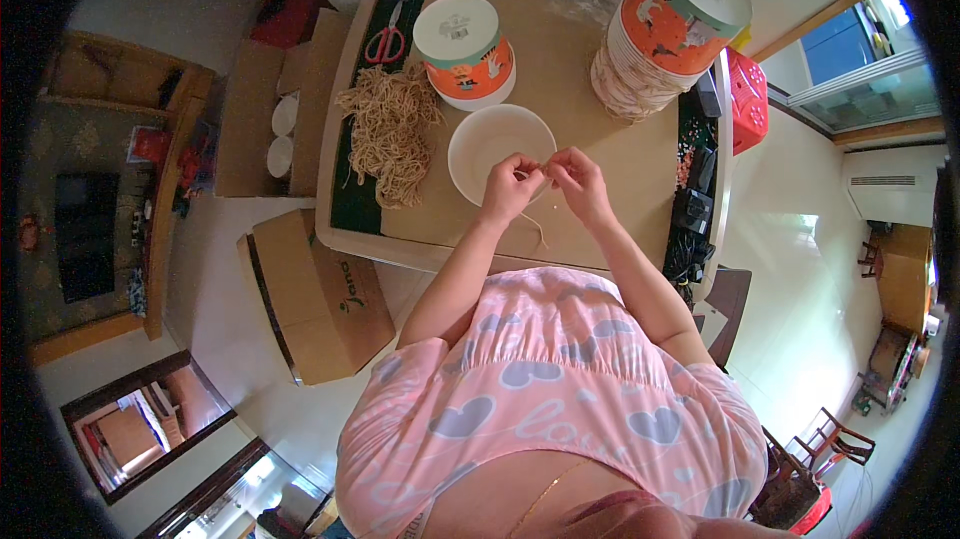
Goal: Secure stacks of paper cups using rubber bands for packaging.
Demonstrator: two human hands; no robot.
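Both grips pinch a thin string (pixel 541 229), ends indistinct.

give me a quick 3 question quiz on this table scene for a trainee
1. True or false: the red-handled scissors lie inside the white bowl.
2. Which thing is pinched between the left hand and the right hand?
A. a thin string
B. a spoon
C. a lid
3. Fill in: the pile of tan cords lies to the person's ____ of the white bowl.

Key
1. False: they lie on the table near its far left corner.
2. A, a thin string, held over the bowl's near rim.
3. left
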